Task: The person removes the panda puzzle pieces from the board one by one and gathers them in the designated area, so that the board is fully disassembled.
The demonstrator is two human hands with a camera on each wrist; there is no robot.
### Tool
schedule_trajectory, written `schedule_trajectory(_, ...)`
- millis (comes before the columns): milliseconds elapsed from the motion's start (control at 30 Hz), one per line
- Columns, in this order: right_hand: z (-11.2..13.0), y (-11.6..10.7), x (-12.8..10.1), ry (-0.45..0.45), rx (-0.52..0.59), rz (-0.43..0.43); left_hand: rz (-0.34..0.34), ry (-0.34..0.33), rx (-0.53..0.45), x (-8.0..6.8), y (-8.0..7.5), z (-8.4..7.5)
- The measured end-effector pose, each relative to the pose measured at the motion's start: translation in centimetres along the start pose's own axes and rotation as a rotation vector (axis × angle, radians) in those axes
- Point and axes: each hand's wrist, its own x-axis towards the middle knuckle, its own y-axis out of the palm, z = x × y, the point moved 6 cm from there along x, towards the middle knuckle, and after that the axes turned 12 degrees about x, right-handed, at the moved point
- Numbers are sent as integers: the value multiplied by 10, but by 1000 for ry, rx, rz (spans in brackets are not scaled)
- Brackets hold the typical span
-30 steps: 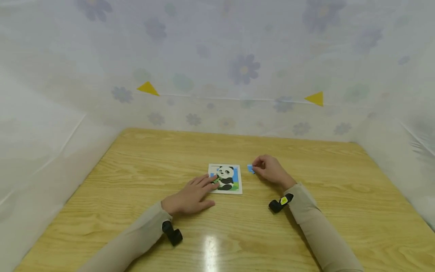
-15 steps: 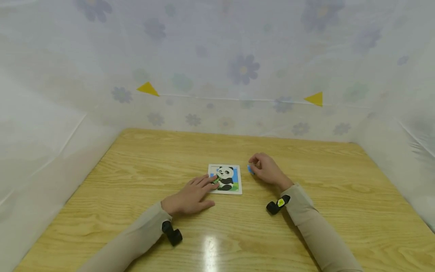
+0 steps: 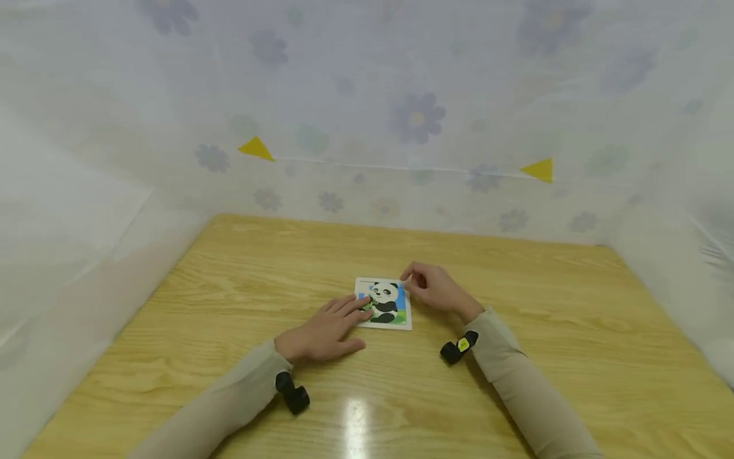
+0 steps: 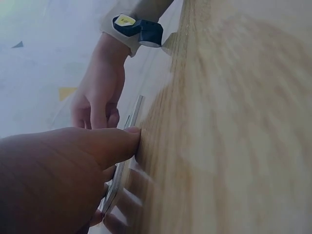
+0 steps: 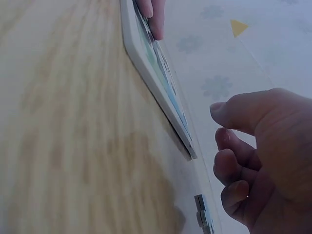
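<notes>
A person is working a small panda puzzle board (image 3: 383, 303) lying flat near the middle of a wooden table (image 3: 516, 382). The left hand (image 3: 321, 331) is resting with straight fingers on the board's near-left corner, pressing it down rather than gripping it. The right hand (image 3: 432, 287) is hovering at the board's far-right corner with its fingers curled; whether they are pinching a puzzle piece cannot be told, since no piece is showing there in any view, though a small dark bit (image 5: 204, 217) is lying on the table below that hand in the right wrist view. The likely risk is that the board, which is thin and loose on a smooth surface, is free to slide or tilt if the right hand pushes sideways against its raised edge while the left fingers are holding only one corner.
</notes>
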Motion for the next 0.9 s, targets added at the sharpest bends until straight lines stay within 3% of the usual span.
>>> schedule_trajectory(367,2,21,22,-41,2,163,8,-2,-2,-1,1,0)
schedule_trajectory(500,3,25,28,-60,-1,262,4,3,-7,0,0,-1)
schedule_trajectory(900,13,29,48,-9,25,562,-6,5,8,0,-2,0)
